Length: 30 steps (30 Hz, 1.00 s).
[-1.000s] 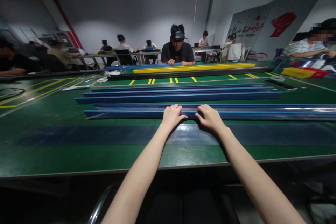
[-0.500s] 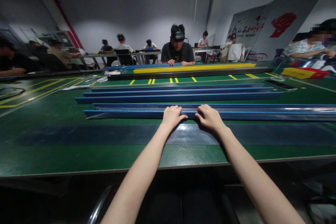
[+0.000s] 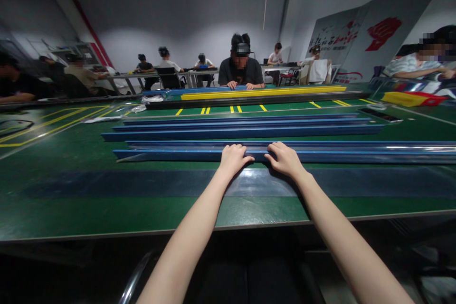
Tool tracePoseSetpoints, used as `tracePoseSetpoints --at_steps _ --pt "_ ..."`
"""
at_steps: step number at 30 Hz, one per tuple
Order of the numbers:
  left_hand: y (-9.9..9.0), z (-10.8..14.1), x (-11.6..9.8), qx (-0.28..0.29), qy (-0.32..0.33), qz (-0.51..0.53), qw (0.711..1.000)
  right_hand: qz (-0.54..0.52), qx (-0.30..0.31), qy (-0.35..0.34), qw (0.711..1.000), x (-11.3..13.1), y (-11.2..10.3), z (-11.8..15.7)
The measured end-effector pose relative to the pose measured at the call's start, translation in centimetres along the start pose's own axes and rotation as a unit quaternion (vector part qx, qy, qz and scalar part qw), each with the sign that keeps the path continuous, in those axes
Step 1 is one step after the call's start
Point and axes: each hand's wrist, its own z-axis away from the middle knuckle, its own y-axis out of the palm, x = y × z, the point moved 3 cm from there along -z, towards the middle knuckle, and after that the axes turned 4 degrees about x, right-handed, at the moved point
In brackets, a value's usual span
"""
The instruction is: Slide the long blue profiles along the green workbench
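A long blue channel lies across the green table, its walls raised. My left hand grips its near wall, thumb on the near side and fingers curled over the top. A short way to the right, my right hand holds the same channel in a like manner. Both sets of fingertips are partly hidden inside the channel. Nearer to me, a flat clear strip lies along the table under my forearms.
Beyond are more blue channels, a yellow bar and a black bar. A phone and a yellow-red tray lie right. A person sits opposite; several others sit farther back.
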Motion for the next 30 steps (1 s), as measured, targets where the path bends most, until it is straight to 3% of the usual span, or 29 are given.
tracePoseSetpoints --at_steps 18,30 --pt "0.01 0.0 0.0 0.006 -0.001 0.014 1.0 -0.002 0.001 0.0 1.0 0.05 -0.13 0.07" --pt "0.28 -0.09 0.08 0.006 -0.002 0.006 1.0 0.017 -0.031 -0.033 0.999 0.53 0.19 -0.17"
